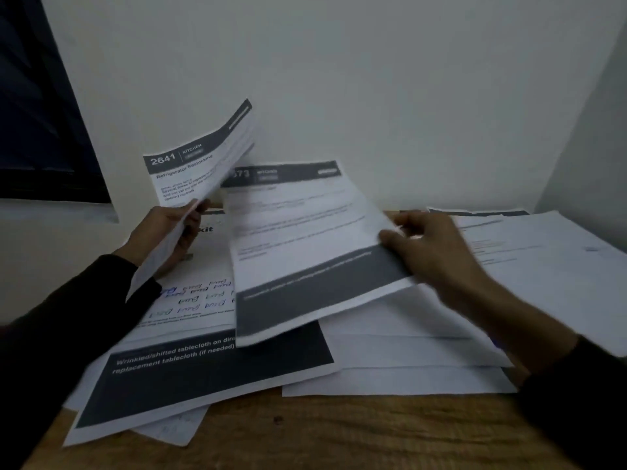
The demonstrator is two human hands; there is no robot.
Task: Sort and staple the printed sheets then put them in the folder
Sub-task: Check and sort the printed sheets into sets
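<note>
My left hand grips a thin bundle of printed sheets headed "2641 Kitchen, Refrigerator Restocking", raised and curling above the desk. My right hand pinches the right edge of another printed sheet with dark header and footer bands, lifted and tilted over the pile. Under both hands lies a loose spread of printed sheets, the top one showing a dark band with text about a tablecloth. No stapler or folder is in view.
A wooden desk carries the papers, with bare wood along the front edge. More white sheets lie at the right, against the corner of the white wall. A dark window sits at the upper left.
</note>
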